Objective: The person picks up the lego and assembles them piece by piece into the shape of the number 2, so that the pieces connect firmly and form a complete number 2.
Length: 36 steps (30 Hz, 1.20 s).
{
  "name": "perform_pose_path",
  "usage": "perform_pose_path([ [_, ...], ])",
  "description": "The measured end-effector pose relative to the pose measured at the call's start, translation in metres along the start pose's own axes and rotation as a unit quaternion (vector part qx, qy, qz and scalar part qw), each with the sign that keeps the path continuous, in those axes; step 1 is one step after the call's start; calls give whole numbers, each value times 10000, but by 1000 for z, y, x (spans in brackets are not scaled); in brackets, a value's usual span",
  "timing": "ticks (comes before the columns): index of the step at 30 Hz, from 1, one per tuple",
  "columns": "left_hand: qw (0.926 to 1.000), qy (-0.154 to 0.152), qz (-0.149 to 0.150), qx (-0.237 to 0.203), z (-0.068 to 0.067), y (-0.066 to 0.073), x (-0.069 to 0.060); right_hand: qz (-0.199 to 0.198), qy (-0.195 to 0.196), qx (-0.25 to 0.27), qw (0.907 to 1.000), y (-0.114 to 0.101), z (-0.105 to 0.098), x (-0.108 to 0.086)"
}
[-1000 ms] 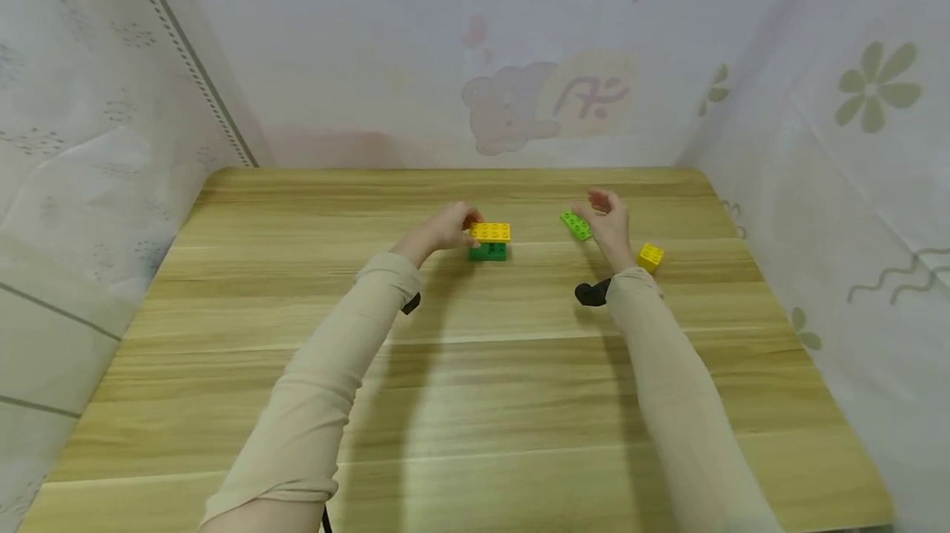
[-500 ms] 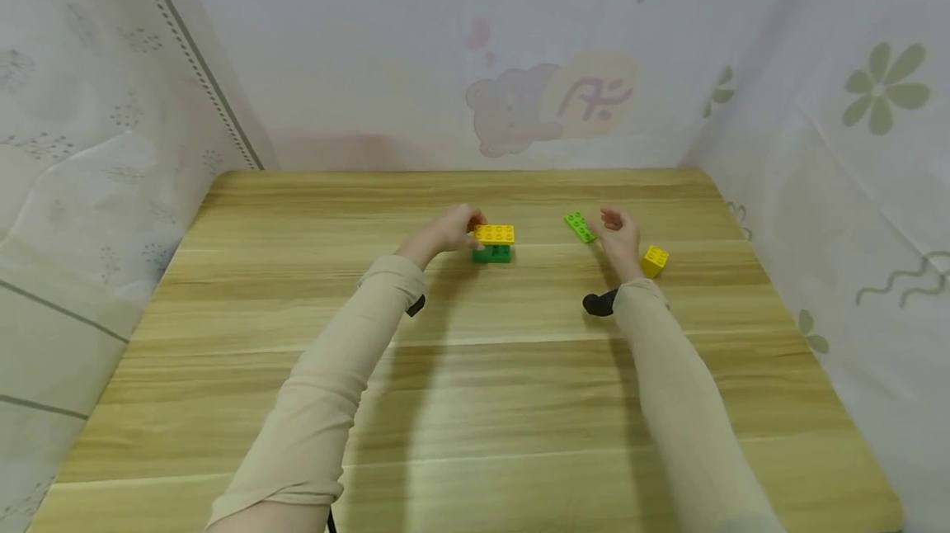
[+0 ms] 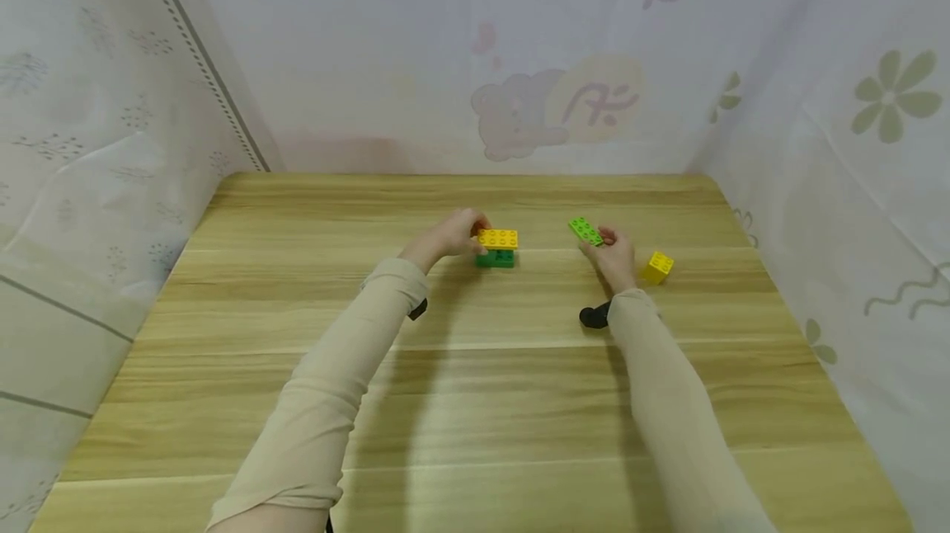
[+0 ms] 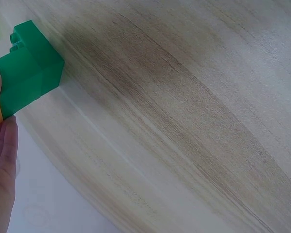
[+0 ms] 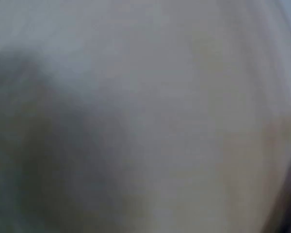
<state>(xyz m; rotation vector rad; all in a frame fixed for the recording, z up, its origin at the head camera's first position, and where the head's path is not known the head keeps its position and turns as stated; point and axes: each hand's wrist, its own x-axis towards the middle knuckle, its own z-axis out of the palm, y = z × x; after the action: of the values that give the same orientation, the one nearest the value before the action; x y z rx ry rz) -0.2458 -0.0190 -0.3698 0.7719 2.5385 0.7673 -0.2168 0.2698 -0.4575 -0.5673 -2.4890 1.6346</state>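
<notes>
My left hand grips a small stack at the middle of the table, thumb and fingers on either side of it. On top of the stack is a yellow eight-stud building brick, over a dark green building brick part. The left wrist view shows the green part close up, with a sliver of orange-yellow by the fingers. To the right, my right hand pinches the near end of a light green eight-stud brick. The right wrist view is too blurred to tell anything.
A yellow four-stud brick stands just right of my right hand. Black wrist-worn devices show beneath the cuffs. The wooden table ends at a printed cloth wall behind and at the sides.
My right hand has come down and back from above the light green brick to its near end, and its fingers now close on it. My left hand keeps its grip on the stack.
</notes>
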Motion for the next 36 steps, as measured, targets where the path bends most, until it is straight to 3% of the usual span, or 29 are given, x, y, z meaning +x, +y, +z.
perform_pose_path([
  [7,10000,30,-17,-14,0,0,-1,-200,243,32,9995,7,7,1],
  [27,9999,125,-6,2,-2,-1,-1,-267,263,-89,9993,0,5,0],
  [36,9998,66,-78,-147,3,-3,-2,81,99,4,9999,-5,-1,4],
])
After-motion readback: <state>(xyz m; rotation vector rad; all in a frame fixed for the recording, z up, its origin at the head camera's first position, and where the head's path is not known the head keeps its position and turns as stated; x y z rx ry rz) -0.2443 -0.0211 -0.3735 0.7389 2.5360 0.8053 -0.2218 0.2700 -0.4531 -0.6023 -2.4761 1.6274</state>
